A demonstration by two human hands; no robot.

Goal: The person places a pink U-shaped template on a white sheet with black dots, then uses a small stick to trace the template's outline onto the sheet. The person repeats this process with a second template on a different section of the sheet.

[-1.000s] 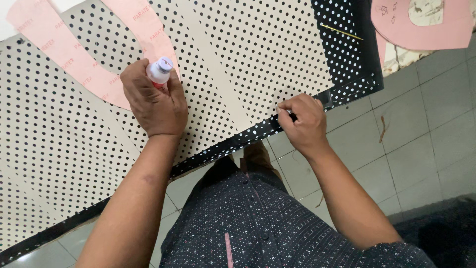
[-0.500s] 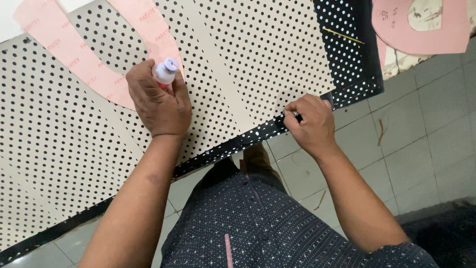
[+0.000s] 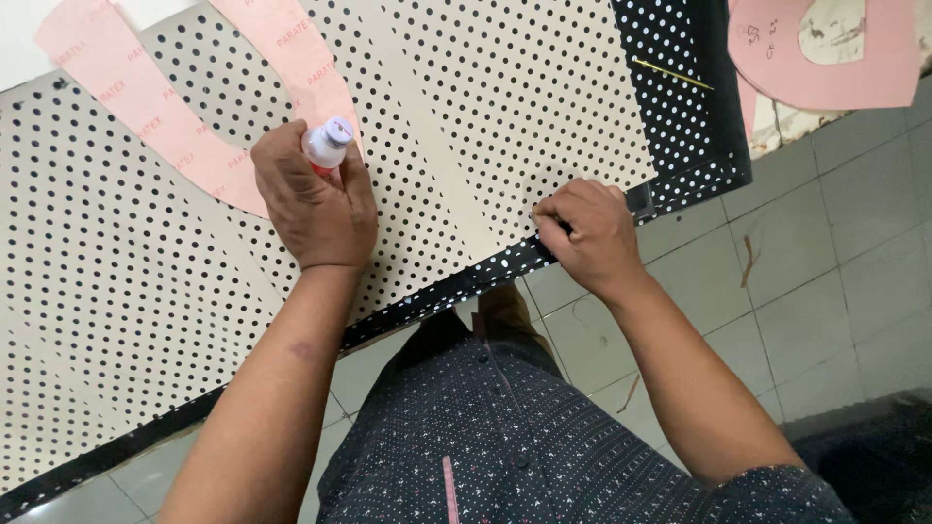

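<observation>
STEP: my left hand (image 3: 313,209) grips small bottle (image 3: 326,147) on polka-dot fabric (image 3: 466,107); my right hand (image 3: 584,233) pinches fabric edge (image 3: 485,272) | NEXT: likely needs taut edge.

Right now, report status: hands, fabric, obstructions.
Left hand grips small bottle. Right hand pinches dotted fabric edge. Pink pattern piece beside bottle.

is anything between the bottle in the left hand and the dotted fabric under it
Nothing visible. The left hand grips the bottle just above the fabric, beside the pink pattern. The bottle's lower end is hidden by the fingers.
</observation>
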